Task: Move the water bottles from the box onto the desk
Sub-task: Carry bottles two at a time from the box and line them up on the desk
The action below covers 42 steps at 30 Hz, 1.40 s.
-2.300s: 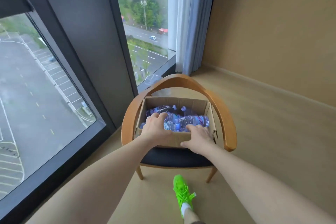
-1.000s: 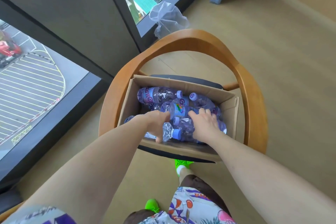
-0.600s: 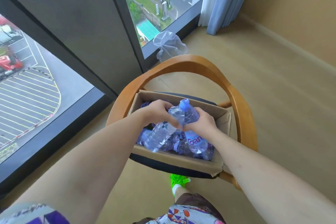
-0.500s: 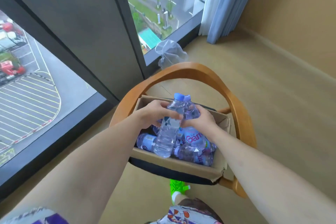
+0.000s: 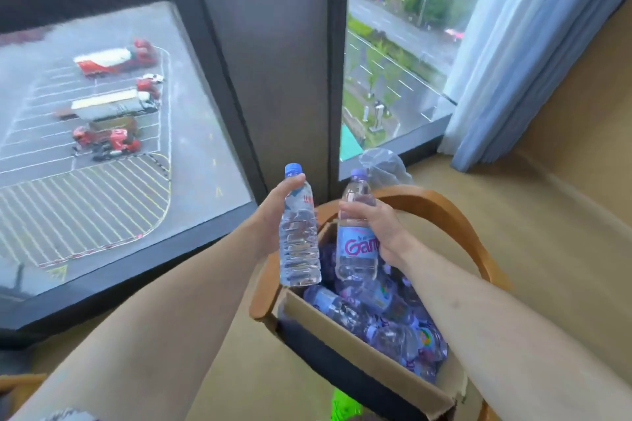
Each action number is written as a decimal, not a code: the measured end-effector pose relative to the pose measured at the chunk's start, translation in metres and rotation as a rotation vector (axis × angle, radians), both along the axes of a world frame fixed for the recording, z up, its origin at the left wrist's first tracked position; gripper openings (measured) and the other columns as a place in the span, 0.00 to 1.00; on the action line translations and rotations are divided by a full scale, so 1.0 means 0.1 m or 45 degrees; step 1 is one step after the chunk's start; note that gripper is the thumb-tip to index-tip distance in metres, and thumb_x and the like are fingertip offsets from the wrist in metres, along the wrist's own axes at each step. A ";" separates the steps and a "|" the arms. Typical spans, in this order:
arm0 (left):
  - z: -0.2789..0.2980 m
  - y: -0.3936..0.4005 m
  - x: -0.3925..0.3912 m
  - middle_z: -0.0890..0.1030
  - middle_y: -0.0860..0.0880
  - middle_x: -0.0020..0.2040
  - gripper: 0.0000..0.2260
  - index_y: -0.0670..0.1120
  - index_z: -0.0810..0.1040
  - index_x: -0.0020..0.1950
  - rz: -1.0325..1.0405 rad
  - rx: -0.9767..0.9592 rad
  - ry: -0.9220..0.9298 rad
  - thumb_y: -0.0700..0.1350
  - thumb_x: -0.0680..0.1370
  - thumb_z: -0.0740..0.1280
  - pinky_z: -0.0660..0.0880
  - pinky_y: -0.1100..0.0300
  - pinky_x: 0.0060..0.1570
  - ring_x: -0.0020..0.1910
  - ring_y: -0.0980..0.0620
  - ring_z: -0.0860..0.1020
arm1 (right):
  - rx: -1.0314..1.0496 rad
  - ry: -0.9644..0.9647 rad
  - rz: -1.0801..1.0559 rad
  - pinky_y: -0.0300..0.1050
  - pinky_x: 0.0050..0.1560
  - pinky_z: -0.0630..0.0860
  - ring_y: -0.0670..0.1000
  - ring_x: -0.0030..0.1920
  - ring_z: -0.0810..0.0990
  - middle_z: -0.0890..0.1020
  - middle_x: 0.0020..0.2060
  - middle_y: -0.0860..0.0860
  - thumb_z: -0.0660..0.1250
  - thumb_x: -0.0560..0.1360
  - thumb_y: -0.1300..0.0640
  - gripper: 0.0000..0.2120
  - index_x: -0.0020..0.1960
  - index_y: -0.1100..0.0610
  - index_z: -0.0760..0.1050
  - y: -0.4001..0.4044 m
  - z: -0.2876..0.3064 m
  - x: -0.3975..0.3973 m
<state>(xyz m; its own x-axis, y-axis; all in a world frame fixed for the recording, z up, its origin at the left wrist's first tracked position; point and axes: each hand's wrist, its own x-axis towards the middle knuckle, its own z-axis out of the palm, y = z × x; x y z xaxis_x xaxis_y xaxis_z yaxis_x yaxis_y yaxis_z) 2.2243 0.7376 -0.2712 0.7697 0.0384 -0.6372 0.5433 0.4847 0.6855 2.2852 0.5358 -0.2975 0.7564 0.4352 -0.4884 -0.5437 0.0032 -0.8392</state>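
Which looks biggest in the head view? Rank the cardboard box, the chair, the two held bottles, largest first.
1. chair
2. cardboard box
3. The bottle in the left hand and the bottle in the right hand look about alike, so unranked.

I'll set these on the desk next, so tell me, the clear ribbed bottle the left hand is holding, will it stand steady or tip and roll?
The clear ribbed bottle looks full, so probably heavy for its size. It is tall and narrow, so a knock could tip it, and being round it would likely roll. Its thin ribbed wall may flex under the left hand.
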 end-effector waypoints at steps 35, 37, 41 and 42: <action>0.97 1.15 -8.59 0.84 0.40 0.45 0.32 0.46 0.77 0.63 1.997 0.694 0.137 0.66 0.68 0.75 0.80 0.45 0.53 0.44 0.42 0.83 | 0.209 -0.270 2.036 0.47 0.34 0.83 0.55 0.32 0.85 0.86 0.38 0.57 0.80 0.68 0.57 0.17 0.53 0.61 0.81 3.79 1.15 -7.44; 0.94 0.90 -9.04 0.84 0.45 0.37 0.32 0.46 0.78 0.57 2.106 0.637 0.206 0.68 0.66 0.75 0.78 0.53 0.43 0.34 0.46 0.83 | 0.213 -0.271 2.164 0.46 0.34 0.82 0.55 0.33 0.86 0.87 0.40 0.57 0.80 0.68 0.56 0.21 0.56 0.61 0.79 3.73 1.15 -7.96; 0.94 0.34 -9.83 0.84 0.46 0.34 0.26 0.46 0.80 0.48 2.364 0.580 0.309 0.68 0.69 0.74 0.78 0.57 0.39 0.31 0.47 0.82 | 0.241 -0.293 2.406 0.48 0.36 0.84 0.56 0.35 0.86 0.87 0.47 0.60 0.80 0.68 0.54 0.23 0.58 0.59 0.76 3.54 1.16 -8.96; 0.94 0.22 -10.00 0.85 0.47 0.33 0.23 0.48 0.81 0.47 2.451 0.575 0.328 0.67 0.71 0.74 0.78 0.60 0.35 0.30 0.48 0.83 | 0.252 -0.285 2.469 0.49 0.37 0.84 0.56 0.35 0.85 0.87 0.45 0.60 0.80 0.68 0.55 0.22 0.57 0.60 0.77 3.47 1.16 -9.20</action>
<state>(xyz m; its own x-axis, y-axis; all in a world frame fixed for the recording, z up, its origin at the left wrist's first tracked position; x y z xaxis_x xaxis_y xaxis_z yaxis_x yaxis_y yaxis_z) 1.2238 0.7597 -0.1772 -0.5641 0.7140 -0.4148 -0.2983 0.2922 0.9087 1.3657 0.8830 -0.1819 -0.6980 0.6425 -0.3162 0.1700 -0.2802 -0.9448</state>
